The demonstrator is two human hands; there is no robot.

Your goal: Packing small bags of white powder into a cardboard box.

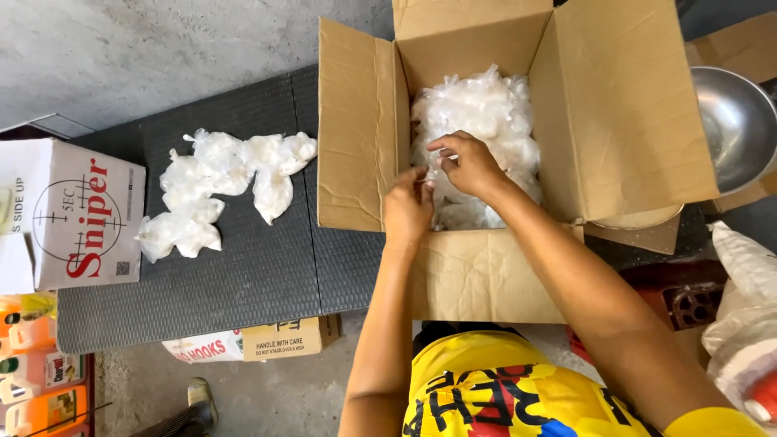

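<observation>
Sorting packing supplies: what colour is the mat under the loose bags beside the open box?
Dark grey, with a fine ribbed texture; the mat shows in the head view.

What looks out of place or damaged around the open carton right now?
Nothing looks spilled or broken. Both hands, left hand and right hand, are inside the open cardboard box among clear plastic bags. A loose cluster of similar bags lies outside on the dark mat, untidy but intact.

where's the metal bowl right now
In the head view the metal bowl sits at the right edge, just behind the right flap of the open cardboard box that both hands reach into.
</observation>
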